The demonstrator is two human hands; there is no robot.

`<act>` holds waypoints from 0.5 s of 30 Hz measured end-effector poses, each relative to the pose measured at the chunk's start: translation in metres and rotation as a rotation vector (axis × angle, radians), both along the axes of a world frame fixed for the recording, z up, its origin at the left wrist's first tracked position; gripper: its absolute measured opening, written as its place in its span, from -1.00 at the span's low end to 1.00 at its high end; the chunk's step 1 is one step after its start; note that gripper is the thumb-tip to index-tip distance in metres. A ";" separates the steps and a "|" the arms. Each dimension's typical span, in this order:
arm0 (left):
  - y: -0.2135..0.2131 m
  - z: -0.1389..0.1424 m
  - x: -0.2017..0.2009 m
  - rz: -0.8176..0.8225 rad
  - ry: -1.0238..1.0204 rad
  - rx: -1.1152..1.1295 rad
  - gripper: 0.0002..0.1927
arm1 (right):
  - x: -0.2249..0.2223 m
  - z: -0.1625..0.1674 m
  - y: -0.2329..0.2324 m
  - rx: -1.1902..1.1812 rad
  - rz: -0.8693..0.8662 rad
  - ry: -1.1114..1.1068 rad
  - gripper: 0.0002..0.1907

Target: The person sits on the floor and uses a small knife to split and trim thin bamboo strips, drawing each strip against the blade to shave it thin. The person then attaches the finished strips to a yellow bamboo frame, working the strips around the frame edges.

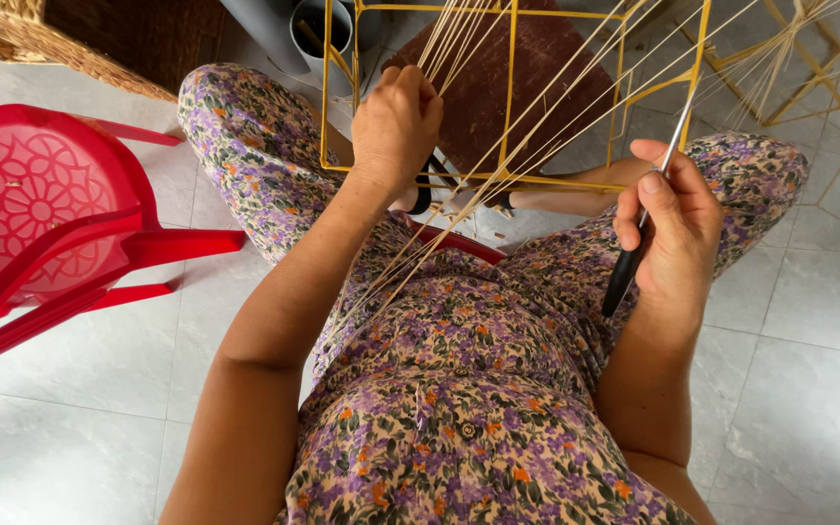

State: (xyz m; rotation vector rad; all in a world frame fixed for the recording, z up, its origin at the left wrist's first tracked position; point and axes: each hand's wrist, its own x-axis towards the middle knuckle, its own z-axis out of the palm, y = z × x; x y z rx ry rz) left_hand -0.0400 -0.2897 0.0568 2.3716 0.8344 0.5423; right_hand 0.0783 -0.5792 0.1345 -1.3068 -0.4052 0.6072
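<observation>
Operator: Hands, status?
Inspector: Left hand [396, 126], upper centre, is closed around a bundle of pale cane strands [459, 44] at the yellow wire frame [507, 97]. Right hand [673, 233], centre right, is curled around a black-handled tool [634, 258].
Operator: Surroundings?
Inspector: Red plastic chair [41, 214], left edge.

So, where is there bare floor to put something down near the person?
Bare tiled floor lies below the red stool, beside the left arm. Another free patch is beyond the right hand, which holds a black-handled tool. It is crowded between the knees: the yellow wire frame and thin strands, gripped by the left hand, fill that space.
</observation>
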 end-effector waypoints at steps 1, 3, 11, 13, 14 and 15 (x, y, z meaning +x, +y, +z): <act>0.001 0.002 -0.003 0.006 -0.039 -0.030 -0.86 | 0.000 0.000 0.000 0.005 -0.001 0.011 -0.68; 0.002 0.007 -0.008 0.018 -0.052 -0.072 -0.85 | -0.002 -0.001 0.001 0.004 0.004 0.009 -0.69; 0.005 0.006 -0.007 -0.036 -0.096 -0.044 -0.90 | -0.004 0.001 0.002 -0.016 -0.001 -0.035 -0.69; -0.001 0.004 -0.004 -0.095 -0.166 -0.043 -0.92 | -0.004 0.002 0.002 -0.013 0.000 -0.025 -0.68; -0.005 0.004 -0.003 -0.138 -0.202 -0.046 -0.93 | -0.004 0.001 0.002 -0.015 0.003 -0.030 -0.68; -0.011 0.004 -0.003 -0.182 -0.238 -0.049 -0.93 | -0.004 0.001 0.003 -0.017 0.005 -0.035 -0.68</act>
